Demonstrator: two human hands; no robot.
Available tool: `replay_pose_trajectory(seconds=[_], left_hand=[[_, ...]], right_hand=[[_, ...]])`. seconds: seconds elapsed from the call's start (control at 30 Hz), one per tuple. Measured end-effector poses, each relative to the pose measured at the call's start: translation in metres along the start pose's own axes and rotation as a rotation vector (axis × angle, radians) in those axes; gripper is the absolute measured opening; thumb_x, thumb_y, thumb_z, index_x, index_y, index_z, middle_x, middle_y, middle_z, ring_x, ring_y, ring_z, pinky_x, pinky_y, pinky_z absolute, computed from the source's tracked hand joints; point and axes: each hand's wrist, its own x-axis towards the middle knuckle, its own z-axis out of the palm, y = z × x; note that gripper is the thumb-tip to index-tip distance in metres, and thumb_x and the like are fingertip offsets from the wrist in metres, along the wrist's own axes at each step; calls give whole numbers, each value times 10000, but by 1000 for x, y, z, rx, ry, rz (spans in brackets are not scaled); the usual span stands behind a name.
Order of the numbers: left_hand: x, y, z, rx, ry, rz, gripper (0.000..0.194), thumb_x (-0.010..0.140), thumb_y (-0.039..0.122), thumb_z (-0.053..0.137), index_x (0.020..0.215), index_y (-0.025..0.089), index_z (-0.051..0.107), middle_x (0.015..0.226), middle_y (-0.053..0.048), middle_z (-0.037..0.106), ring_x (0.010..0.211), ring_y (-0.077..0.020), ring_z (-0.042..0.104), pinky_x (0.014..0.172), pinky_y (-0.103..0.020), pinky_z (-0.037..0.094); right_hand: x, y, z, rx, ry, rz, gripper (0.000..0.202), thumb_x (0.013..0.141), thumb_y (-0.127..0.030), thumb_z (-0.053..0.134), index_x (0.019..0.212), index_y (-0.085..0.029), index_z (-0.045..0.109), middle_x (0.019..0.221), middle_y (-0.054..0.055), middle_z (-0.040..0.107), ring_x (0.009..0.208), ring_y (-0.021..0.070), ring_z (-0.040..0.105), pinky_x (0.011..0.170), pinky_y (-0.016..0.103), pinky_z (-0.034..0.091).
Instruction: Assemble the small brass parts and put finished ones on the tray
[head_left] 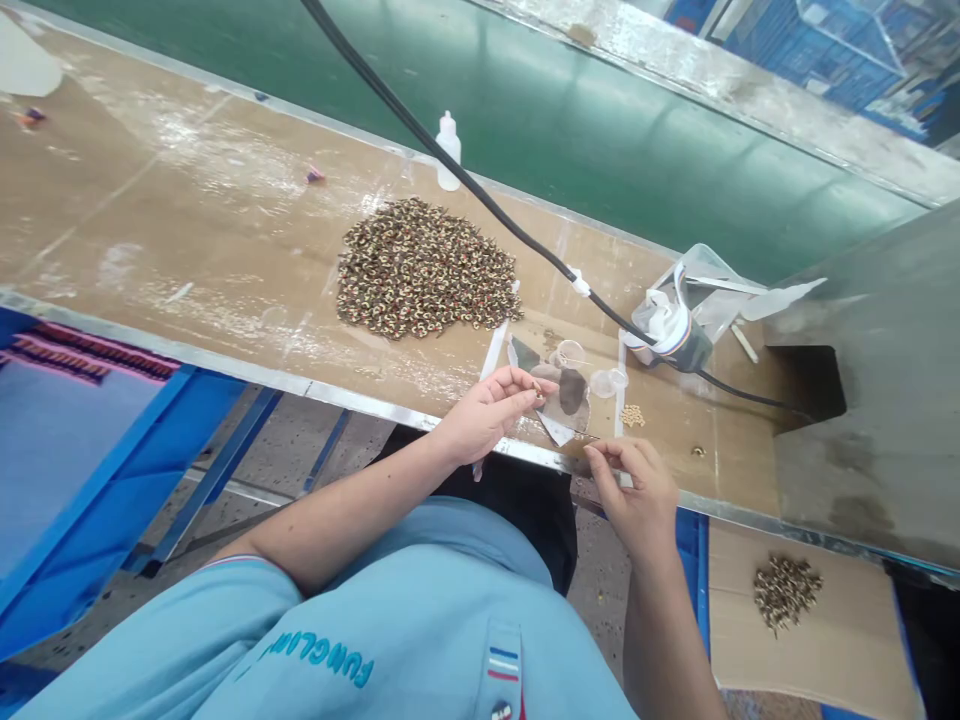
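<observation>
My left hand point(489, 412) is closed in a pinch above the table's front edge. A tiny brown and cream piece point(538, 390) sits between its thumb and fingertips. To its right, my right hand point(636, 492) pinches a thin dark stick point(579, 433) that points left toward the left hand. Just beyond both hands lies a worn sheet with a dark stain point(574, 392). On it stand a small round cup point(568, 353) and a clear shallow cup point(609, 382). A little heap of pale yellow bits point(632, 415) lies beyond my right hand.
A large pile of small pieces point(427, 270) covers the table's middle, a white squeeze bottle point(448, 150) behind it. A black cable point(480, 190) crosses above. At right are a container with white tissue point(667, 325) and a grey metal housing point(870, 400). Another pile point(786, 592) lies on cardboard.
</observation>
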Motion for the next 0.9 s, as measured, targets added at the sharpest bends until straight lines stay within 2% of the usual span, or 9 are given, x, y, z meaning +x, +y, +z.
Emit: replay_pose_trajectory(seconds=[0.17, 0.3, 0.43, 0.6, 0.9], left_hand=[[1, -2, -1, -21, -4, 0, 165, 720, 205, 712, 760, 154, 561, 957, -49, 681, 973, -152, 598, 977, -345, 352], [0, -1, -1, -27, -3, -2, 162, 721, 198, 709, 761, 156, 558, 948, -46, 680, 980, -156, 593, 973, -342, 349], [0, 0, -1, -23, -12, -4, 164, 725, 206, 708, 765, 157, 557, 961, -49, 679, 991, -159, 588, 977, -345, 347], [0, -1, -2, -21, -24, -2, 155, 733, 202, 700, 769, 156, 556, 964, -53, 679, 994, -162, 589, 985, -356, 342], [0, -1, -1, -18, -12, -49, 193, 711, 218, 730, 764, 153, 557, 933, -49, 687, 962, -171, 623, 986, -388, 377]], right_hand=[[23, 0, 2, -170, -64, -317, 89, 872, -232, 560, 828, -215, 636, 731, 3, 631, 702, 136, 550, 714, 300, 373], [35, -3, 4, -223, -149, -430, 115, 893, -207, 527, 822, -195, 616, 743, 6, 631, 705, 133, 538, 715, 295, 345], [37, -4, 8, -234, -205, -464, 139, 908, -201, 494, 827, -182, 605, 769, 22, 628, 721, 141, 532, 705, 280, 346], [37, -2, 12, -252, -205, -478, 169, 921, -207, 465, 817, -180, 595, 772, 31, 622, 714, 148, 527, 707, 271, 356], [30, 3, 18, -212, -233, -352, 217, 941, -250, 411, 811, -206, 579, 761, 32, 592, 724, 154, 546, 660, 282, 368]])
